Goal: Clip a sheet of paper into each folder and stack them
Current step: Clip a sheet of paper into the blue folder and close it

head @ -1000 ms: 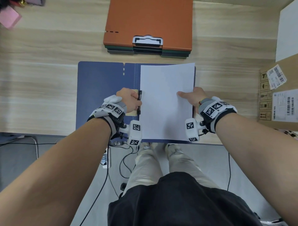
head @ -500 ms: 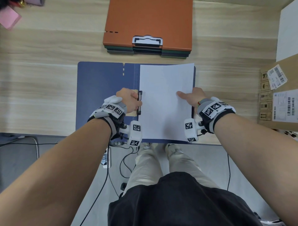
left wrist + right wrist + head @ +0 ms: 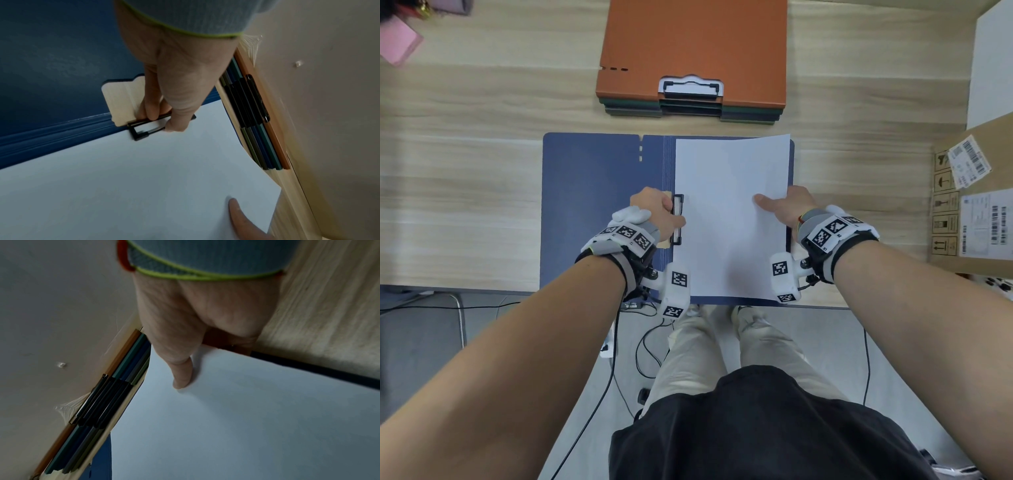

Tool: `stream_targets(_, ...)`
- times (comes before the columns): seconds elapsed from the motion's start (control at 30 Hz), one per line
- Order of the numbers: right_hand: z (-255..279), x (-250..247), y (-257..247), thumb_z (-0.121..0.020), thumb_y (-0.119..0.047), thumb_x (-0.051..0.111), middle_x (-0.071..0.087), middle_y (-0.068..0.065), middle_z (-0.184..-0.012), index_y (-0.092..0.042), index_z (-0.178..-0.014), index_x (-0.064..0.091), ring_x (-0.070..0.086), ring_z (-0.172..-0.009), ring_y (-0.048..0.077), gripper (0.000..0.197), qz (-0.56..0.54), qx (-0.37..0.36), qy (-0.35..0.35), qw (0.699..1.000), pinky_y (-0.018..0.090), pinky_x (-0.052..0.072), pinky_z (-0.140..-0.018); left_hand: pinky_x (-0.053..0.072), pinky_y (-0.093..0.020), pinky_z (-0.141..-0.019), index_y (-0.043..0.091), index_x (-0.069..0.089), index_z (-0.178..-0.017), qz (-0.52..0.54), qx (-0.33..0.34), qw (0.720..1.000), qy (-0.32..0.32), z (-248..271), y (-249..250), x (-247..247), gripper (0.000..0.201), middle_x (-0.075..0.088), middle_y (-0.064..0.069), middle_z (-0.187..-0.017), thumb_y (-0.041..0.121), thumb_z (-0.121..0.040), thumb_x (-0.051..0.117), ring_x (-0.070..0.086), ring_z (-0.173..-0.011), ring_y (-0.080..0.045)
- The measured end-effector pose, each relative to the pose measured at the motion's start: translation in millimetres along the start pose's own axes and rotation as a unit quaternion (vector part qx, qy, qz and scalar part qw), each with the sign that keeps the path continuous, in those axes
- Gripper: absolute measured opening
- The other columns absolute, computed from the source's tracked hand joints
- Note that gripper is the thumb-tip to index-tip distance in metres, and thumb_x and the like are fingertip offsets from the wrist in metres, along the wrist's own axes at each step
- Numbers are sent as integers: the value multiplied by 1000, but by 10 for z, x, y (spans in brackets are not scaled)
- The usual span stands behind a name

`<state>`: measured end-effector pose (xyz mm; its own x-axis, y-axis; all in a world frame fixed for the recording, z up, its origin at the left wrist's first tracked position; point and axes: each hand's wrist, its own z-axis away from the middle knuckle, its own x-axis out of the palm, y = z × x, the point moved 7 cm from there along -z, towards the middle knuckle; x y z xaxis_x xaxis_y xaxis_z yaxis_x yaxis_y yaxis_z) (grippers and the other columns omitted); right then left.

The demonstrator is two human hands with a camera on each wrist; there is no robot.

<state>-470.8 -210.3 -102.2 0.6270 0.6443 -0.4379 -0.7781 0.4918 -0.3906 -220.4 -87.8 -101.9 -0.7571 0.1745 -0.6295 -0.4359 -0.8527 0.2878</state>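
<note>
An open dark blue folder lies flat at the table's near edge. A white sheet of paper rests on its right half. My left hand pinches the black clip at the folder's spine, thumb and fingers curled round its handle, with the sheet's left edge at the clip. My right hand pinches the sheet's right edge, thumb on top and fingers hidden beneath. A stack of closed folders, orange on top, sits behind.
A cardboard box with labels stands at the right table edge, a white board behind it. A pink object lies at the far left corner. Cables hang under the table by my legs.
The sheet has slid slightly left toward the clip. Both hands keep their hold and have barely moved.
</note>
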Motion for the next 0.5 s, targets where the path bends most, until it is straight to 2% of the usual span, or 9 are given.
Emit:
stream_targets(0.07,-28,22,14,-88,-46,68,38,12,-153,0,-150,27,39,-138,31,86,-8,5,-2,1000,39,36,-108,61,-36,-81,23,66,-91,-29,-8,1000,0,1,28,7,24,73,0,-92,32,-73,80,70,-80,-21)
stream_targets(0.13,-44,24,20,-86,-49,69,43,11,-149,-2,-147,32,44,-134,31,86,-5,4,-6,1000,41,40,-107,58,-29,-73,23,61,-89,-59,-17,998,-4,-5,55,11,22,68,1,-88,31,-77,78,65,-74,-21)
stream_targets(0.23,-103,25,55,-85,-52,68,45,10,-147,-2,-146,35,46,-132,31,86,8,2,-1,1000,41,41,-106,38,-20,-51,20,56,-88,-89,-19,996,3,6,122,19,21,55,0,-79,26,-82,75,53,-69,-21)
stream_targets(0.33,-168,10,83,-87,-46,69,50,7,-138,1,-143,38,49,-126,28,81,2,-3,7,1000,37,42,-102,32,-22,-46,17,52,-81,-109,-27,993,18,-14,141,59,24,48,1,-67,23,-81,75,53,-68,-20)
stream_targets(0.37,-177,-18,77,-87,-43,70,54,6,-126,3,-137,45,53,-115,26,72,2,-9,10,1000,33,44,-94,32,-22,-46,17,53,-81,-117,-29,992,21,-18,153,68,23,47,1,-66,23,-81,75,52,-67,-19)
stream_targets(0.43,-200,-63,85,-86,-38,73,65,12,-98,2,-103,62,54,-81,22,45,3,-19,4,1000,22,44,-70,31,-22,-46,17,55,-84,-131,-27,991,25,-32,152,88,21,46,2,-65,22,-81,76,50,-64,-17)
stream_targets(0.47,-201,-94,103,-84,-37,75,62,10,-82,0,-85,61,52,-71,20,39,0,-22,2,1000,20,47,-64,33,-23,-48,16,56,-85,-138,-24,990,22,-38,159,95,21,47,1,-66,22,-81,76,51,-64,-17)
stream_targets(0.5,-219,-121,138,-80,-35,77,60,6,-75,0,-79,60,54,-68,20,39,-13,-22,-3,1000,24,54,-65,34,-23,-49,15,57,-86,-144,-20,989,18,-38,166,100,21,47,1,-66,23,-81,76,52,-66,-18)
